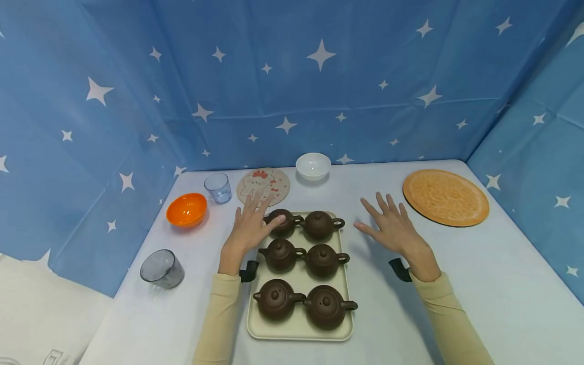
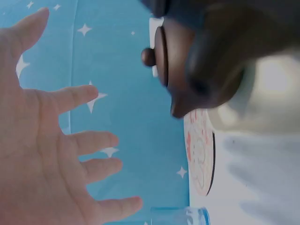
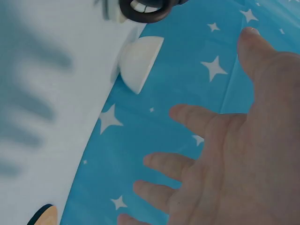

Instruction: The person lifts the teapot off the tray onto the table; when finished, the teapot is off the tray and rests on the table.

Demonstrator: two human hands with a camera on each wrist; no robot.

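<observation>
**Ana:** Brown clay teapots, 6 of them, sit in 2 columns of 3 on the cream rectangular plastic tray [image 1: 298, 335] at the middle of the pale desk [image 1: 479, 284]. Which step do you judge this to be?

**Ben:** An opening reach, I'd say. The left hand [image 1: 248, 229] is spread wide, fingers straight, and its thumb lies over the far-left brown clay teapot [image 1: 280, 221], though whether it touches I cannot tell. It grips nothing. In the left wrist view that teapot's knob and spout [image 2: 187, 61] sit close by the open palm.

**Ana:** And the right hand [image 1: 392, 228]?

**Ben:** Also wide, empty, hovering over bare desk just right of the tray, beside the far-right brown clay teapot [image 1: 319, 224]. Nothing is lifted; all 6 pots rest on the tray.

**Ana:** What would the next move call for?

**Ben:** In my judgement, curling the left fingers round that far-left pot's body or handle and raising it straight, since its neighbours stand close and the lid is loose-looking.

**Ana:** Any brands or writing?

**Ben:** None legible. The round beige coaster with a red cartoon print [image 1: 263, 185] carries a picture only, and the round orange woven placemat [image 1: 445, 197] just a pattern. The orange plastic bowl [image 1: 186, 209], white ceramic bowl [image 1: 313, 165], clear blue-tinted tumbler [image 1: 218, 187] and grey translucent cup [image 1: 161, 268] bear no labels I can see.
</observation>
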